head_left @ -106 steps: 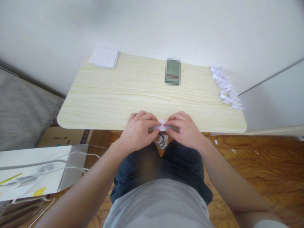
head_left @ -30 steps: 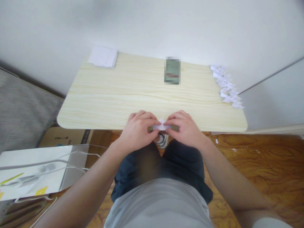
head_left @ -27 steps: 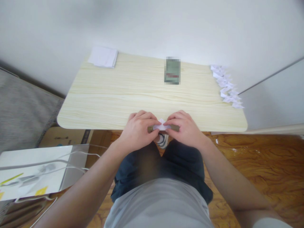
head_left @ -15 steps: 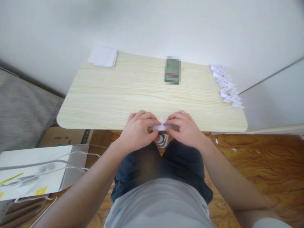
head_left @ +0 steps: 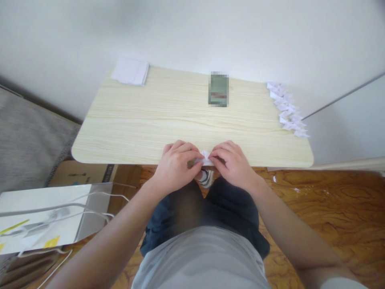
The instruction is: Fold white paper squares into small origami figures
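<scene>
A small white folded paper piece [head_left: 205, 158] sits at the near edge of the light wooden table [head_left: 150, 116]. My left hand [head_left: 177, 162] pinches its left side with curled fingers. My right hand [head_left: 232, 162] pinches its right side, the fingertips pressed close to the fold. Most of the paper is hidden between the two hands. My lap in dark shorts lies just below.
A stack of white paper sheets [head_left: 130, 71] lies at the table's far left corner. A pile of several folded white paper pieces [head_left: 288, 110] lines the right edge. A blurred greenish card [head_left: 218, 89] rests at the back middle. A white bag [head_left: 42, 218] stands on the floor at left.
My right hand has slid slightly left along the table edge, closing in on the paper. The left hand and everything on the table stay as they were.
</scene>
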`<state>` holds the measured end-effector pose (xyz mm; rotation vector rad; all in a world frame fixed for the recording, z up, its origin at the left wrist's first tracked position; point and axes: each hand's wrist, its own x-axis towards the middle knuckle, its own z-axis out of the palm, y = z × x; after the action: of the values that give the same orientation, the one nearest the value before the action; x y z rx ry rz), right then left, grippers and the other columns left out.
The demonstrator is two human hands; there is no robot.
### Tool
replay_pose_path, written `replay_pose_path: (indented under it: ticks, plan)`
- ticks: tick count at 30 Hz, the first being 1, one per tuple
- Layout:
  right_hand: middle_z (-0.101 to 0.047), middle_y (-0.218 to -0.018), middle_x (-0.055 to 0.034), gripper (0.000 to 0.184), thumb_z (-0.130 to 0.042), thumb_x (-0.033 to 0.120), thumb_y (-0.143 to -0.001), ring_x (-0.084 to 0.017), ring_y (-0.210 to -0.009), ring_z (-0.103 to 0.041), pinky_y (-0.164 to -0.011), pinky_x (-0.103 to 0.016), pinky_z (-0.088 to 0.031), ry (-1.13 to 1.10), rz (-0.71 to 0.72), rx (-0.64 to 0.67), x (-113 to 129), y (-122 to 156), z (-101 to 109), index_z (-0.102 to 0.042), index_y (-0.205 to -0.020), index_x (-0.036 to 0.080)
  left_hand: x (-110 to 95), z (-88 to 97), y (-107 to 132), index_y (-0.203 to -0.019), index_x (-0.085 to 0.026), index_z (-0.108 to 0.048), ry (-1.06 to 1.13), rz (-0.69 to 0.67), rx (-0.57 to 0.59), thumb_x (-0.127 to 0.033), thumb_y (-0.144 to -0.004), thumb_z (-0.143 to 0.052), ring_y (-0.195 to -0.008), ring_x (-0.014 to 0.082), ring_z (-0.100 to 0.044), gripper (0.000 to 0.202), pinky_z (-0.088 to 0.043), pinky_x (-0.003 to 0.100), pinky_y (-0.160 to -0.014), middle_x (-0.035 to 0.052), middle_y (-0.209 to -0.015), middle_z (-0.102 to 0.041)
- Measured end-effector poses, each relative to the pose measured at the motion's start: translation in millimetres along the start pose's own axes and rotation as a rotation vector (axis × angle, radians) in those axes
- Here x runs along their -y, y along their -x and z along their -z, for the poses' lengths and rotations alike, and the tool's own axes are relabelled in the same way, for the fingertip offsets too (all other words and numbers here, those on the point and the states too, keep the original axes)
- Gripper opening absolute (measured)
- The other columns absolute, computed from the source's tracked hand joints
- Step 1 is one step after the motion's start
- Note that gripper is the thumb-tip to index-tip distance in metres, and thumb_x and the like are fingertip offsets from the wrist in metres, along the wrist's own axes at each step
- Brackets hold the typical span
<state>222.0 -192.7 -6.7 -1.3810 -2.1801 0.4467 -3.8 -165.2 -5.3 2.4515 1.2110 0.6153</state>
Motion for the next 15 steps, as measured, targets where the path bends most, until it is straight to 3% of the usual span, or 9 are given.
replay_pose_path:
  ticks: [6,15]
  plan:
    - [-0.070,-0.108,-0.0054,0.012,-0.073,0.031,-0.093,-0.026,-0.105,-0.058,-0.093,-0.043,-0.044,0.013,-0.012,-0.039,-3.1,3.1,-7.5,-0.075,-0.103,0.024,3.9,-6.5,1.1,-0.093,-0.027,-0.077,0.034,0.008,-0.054,-0.030,-0.094,-0.066,-0.107,0.0243,-0.060,0.011,-0.040,0.044,-0.095,-0.0006,-0.108,-0.076]
    - [-0.070,-0.101,-0.0045,0.007,-0.068,0.026,-0.096,-0.025,-0.101,-0.058,-0.089,-0.042,-0.044,0.042,-0.073,-0.047,4.2,-4.5,-7.4,-0.075,-0.094,0.023,-3.0,-10.8,0.2,-0.086,-0.024,-0.072,0.045,0.055,-0.122,-0.023,-0.091,-0.066,-0.105,0.0234,-0.061,0.007,-0.040,0.044,-0.096,-0.0003,-0.104,-0.076]
